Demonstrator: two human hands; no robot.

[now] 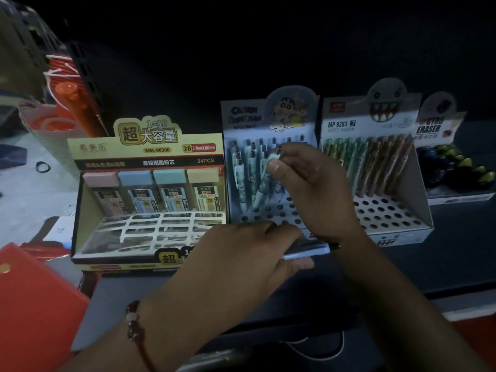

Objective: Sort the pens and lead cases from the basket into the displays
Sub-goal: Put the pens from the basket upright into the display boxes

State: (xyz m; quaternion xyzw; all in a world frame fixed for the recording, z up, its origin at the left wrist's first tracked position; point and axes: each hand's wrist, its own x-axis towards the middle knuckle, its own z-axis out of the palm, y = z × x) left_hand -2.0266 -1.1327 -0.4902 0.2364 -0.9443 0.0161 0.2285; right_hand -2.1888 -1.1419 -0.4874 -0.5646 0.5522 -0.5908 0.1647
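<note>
Right hand (303,183) fingers pinch a pale pen (272,161) upright, clicker up, over the cartoon display (268,167); left hand (241,253) grips pens (308,252) lying sideways.

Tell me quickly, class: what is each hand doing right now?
Left hand: curled round a light blue pen lying flat.
Right hand: pinching a pale green pen above the cartoon display.

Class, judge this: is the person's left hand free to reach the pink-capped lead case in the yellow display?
Probably not yet: the left hand already holds a light blue pen, though nothing blocks the pink-capped lead case.
</note>
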